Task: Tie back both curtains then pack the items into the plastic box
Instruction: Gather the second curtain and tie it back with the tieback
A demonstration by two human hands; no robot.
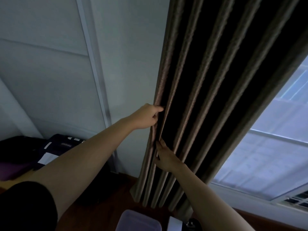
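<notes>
Only the head view here, so that's all I've got. The curtain [208,90] runs from the top of the frame down to the lower middle, a dark, deeply pleated drape hanging against the pale wall [130,64], with the bright window [273,147] off to the right.

The left hand [146,117] sits mid-frame at the curtain's left edge, fingers curled in and pinching the outermost pleat. The right hand [165,157] is just below it, fingers spread flat against the next fold and tucked partly into it. Neither looks like a hard clamp, more like gathering.

My read on handling: the fabric looks thick and lined, so soft but with some weight, and the pleats should stack neatly if you sweep them together. I'd grab it around mid-height where the hands already are, bunching all the folds rather than tugging one edge, since a single pleat would just slide out.

The plastic box [138,220] is at the bottom centre of the frame on the wooden floor [116,194], translucent, well below the hands. I can't spot a tieback anywhere.
</notes>
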